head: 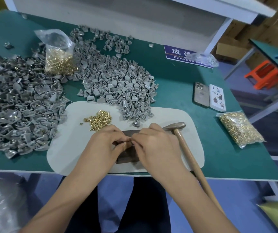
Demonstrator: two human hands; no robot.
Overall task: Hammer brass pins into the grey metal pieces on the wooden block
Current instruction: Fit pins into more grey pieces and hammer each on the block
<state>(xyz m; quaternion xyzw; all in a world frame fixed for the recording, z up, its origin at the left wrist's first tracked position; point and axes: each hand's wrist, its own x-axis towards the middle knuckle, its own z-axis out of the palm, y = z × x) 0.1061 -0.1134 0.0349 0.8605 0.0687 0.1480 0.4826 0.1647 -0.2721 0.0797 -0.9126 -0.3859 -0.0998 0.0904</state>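
A dark wooden block (pixel 128 154) lies on a pale grey mat (pixel 64 148) at the near edge of a green table (pixel 176 76). Both hands meet over the block's top. The left hand (pixel 103 142) and the right hand (pixel 153 141) have their fingers curled inward, fingertips nearly touching, pinching small parts between them; a brass pin (pixel 124 146) shows in the gap, while any grey piece there is mostly hidden.

Just right of the right hand, a hammer (pixel 181 140) lies on the mat, its metal head beside the block's far end and its wooden handle running off the table edge toward the person.

A small loose heap of brass pins (pixel 99 121) sits on the mat beyond the left hand. A big pile of grey metal pieces (pixel 118 83) spills onto the mat's far edge; a darker pile (pixel 17 106) covers the table's left side.

Farther out are an open bag of pins (pixel 59 59), a sealed bag of pins (pixel 240 129) at the right, two phones (pixel 209 97), and a blue sign (pixel 183 55).
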